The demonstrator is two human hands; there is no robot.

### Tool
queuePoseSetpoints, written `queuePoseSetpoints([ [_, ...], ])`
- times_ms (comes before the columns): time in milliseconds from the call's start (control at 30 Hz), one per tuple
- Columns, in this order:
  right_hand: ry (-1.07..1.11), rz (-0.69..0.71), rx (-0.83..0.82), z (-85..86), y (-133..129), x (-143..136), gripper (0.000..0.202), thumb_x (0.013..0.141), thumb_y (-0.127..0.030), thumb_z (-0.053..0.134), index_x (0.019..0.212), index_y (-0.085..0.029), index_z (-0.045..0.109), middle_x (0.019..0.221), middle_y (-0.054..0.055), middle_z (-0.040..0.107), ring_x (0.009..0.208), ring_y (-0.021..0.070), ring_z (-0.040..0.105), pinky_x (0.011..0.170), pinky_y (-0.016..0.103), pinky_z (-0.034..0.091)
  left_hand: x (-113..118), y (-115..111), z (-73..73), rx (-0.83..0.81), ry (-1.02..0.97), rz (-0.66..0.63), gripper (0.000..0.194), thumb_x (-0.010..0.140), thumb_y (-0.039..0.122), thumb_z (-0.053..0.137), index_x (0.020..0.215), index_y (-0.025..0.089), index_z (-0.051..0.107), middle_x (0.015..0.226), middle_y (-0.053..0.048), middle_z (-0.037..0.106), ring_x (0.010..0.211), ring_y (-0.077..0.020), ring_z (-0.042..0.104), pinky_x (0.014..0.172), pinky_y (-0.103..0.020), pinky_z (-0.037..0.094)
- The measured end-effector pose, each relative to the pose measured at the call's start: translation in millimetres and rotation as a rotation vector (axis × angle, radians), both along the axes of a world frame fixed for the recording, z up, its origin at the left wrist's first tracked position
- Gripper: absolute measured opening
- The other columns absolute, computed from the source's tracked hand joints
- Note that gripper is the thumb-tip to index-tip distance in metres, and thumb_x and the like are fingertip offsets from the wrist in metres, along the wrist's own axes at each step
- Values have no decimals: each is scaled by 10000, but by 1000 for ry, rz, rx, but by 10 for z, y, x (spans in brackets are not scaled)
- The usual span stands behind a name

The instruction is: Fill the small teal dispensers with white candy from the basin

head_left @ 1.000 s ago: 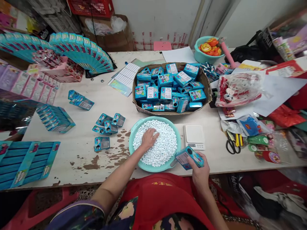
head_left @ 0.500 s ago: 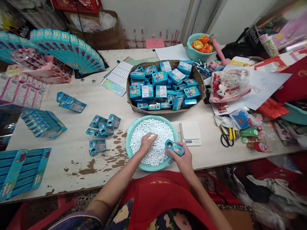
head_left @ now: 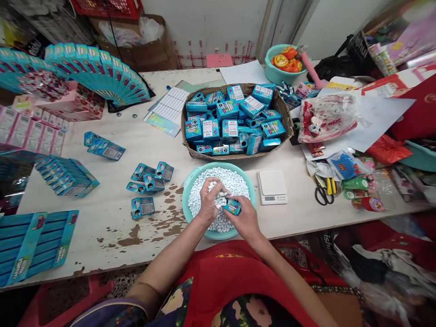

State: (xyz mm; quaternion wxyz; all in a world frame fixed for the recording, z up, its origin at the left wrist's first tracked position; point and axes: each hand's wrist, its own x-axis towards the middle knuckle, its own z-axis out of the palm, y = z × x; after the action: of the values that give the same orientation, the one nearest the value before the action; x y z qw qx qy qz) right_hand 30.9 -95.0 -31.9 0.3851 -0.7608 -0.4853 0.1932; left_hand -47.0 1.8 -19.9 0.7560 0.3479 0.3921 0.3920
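Note:
A round mint-green basin [head_left: 252, 193] full of small white candies [head_left: 235, 177] stands near the table's front edge. Over it, my left hand [head_left: 208, 200] is cupped around a handful of the candies. My right hand [head_left: 245, 218] grips a small blue box [head_left: 233, 207], its holed end turned toward the candies in my left palm. Both hands are close together, and some candies lie between the palm and the box. Behind the basin, a cardboard tray [head_left: 204, 156] holds many similar blue boxes [head_left: 227, 110].
Right of the basin is a white scale [head_left: 272, 184], with scissors [head_left: 323, 193] farther right. Several loose blue boxes [head_left: 153, 181] lie to the left, near stacked blue packs [head_left: 64, 175]. A bowl of orange toys [head_left: 282, 72] stands at the back.
My left hand has risen from the candies with a handful. My right hand has brought the blue box leftward, against my left hand. The view has shifted slightly.

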Motion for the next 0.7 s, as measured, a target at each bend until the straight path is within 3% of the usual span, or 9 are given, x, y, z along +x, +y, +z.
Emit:
queuePoseSetpoints([
  [133,-19,22,2,21,20,3,247,732,-243,633,971,-223,572,937,49,636,914,240,585,774,342,458,25,38,49,45,-5,-28,261,730,343,630,743,204,410,614,53,556,566,-124,615,562,-236,470],
  [333,17,-3,21,28,31,29,246,719,-270,640,954,-226,580,921,42,640,906,235,593,779,342,462,64,66,73,51,-42,-61,226,763,362,617,848,212,470,588,63,526,560,-121,616,541,-218,459],
  [500,78,-47,-3,60,22,30,245,705,-270,658,934,-215,589,924,36,643,895,226,601,777,330,462,89,71,67,99,11,-28,282,769,395,617,652,172,490,592,26,532,539,-110,584,548,-236,460],
  [700,139,-75,-18,69,-1,44,268,701,-290,668,949,-218,597,919,27,642,883,215,605,751,310,471,106,71,97,80,58,-30,358,785,449,597,594,161,503,547,18,504,462,-84,508,486,-224,411],
])
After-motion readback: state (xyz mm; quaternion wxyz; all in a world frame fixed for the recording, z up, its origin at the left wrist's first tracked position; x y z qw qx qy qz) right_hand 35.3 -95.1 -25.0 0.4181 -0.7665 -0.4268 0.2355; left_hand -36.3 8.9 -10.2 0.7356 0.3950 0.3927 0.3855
